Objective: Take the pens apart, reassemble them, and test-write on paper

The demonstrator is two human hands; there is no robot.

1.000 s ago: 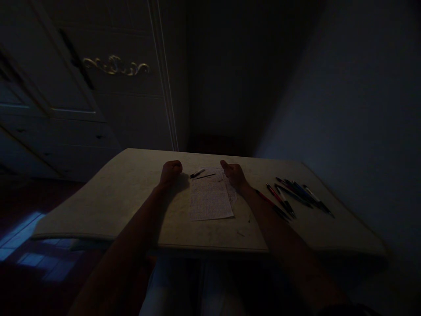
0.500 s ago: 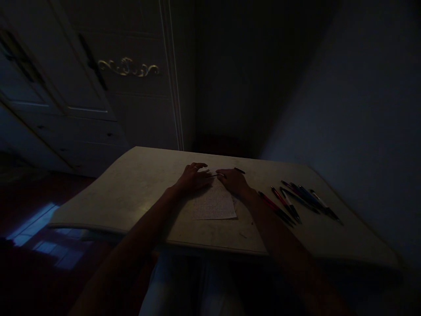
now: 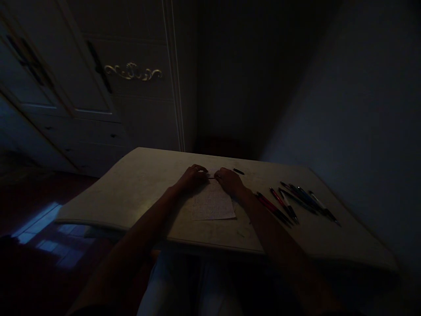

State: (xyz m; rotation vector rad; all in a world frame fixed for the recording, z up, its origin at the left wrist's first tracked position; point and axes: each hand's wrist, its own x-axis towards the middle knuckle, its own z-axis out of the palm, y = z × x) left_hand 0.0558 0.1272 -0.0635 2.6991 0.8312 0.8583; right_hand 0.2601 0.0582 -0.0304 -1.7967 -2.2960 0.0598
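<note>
A thin dark pen-like stick [image 3: 212,177] spans the small gap between my hands, over the upper part of a sheet of paper [image 3: 213,207] covered in faint writing. My right hand [image 3: 229,181] is closed, its fingertips pinching the stick's right end. At the other end, the thumb and fingers of my left hand [image 3: 194,177] come together on the stick. A ring shows on a left finger. Just beyond my right hand lies a short black piece [image 3: 238,171], perhaps a pen cap. Dim light hides the finer details.
Several pens [image 3: 301,199] in red, blue, black and white lie on the pale table [image 3: 131,188], right of my right forearm. A small scrap [image 3: 240,234] is near the front edge. A cabinet [image 3: 141,114] stands behind left; a wall [image 3: 355,109] rises at right.
My left hand's fingers, spread before, have drawn together at the stick's left end. My right hand has shifted slightly left, leaving the short black piece more exposed. The view has moved a little.
</note>
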